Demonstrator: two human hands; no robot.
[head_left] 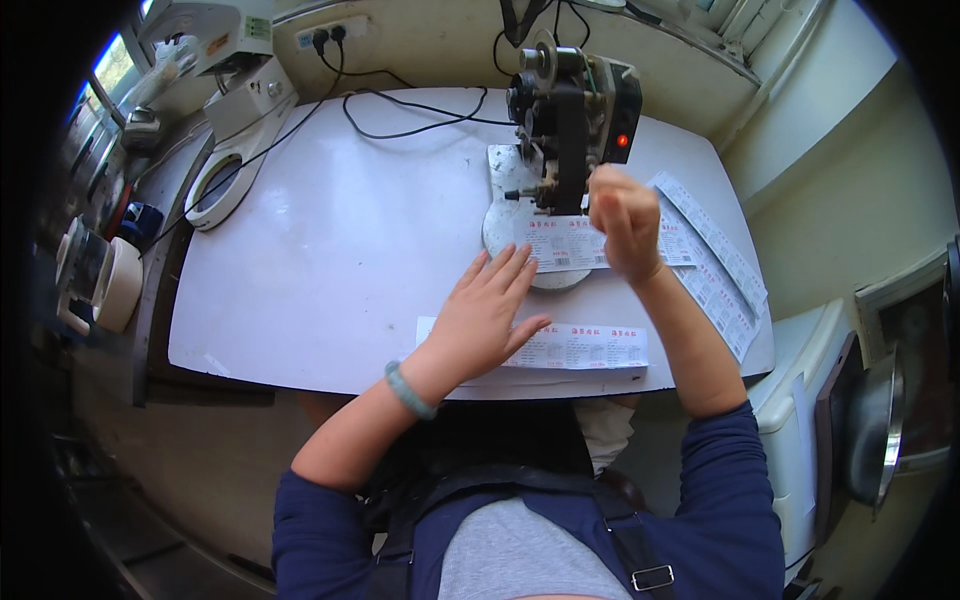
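A black date-stamping machine (570, 125) with rollers and a lit red light stands at the back of the table on a grey metal base (502, 172). Across the round part of that base lies a strip of printed labels (565, 250). My left hand (485, 315) is flat with fingers outstretched, its fingertips at the left end of this strip. Beside the machine's right side, my right hand (625, 222) is curled into a fist; whatever it grips is hidden by the fingers. Under and beside my left hand, another label strip (590, 346) rests along the front edge.
More label sheets (715, 285) overlap on the right of the white table (320, 250). A black cable (420, 135) loops across the back. To the left stands a white machine with a ring-shaped base (215, 190). A metal bowl (880, 430) is at the far right.
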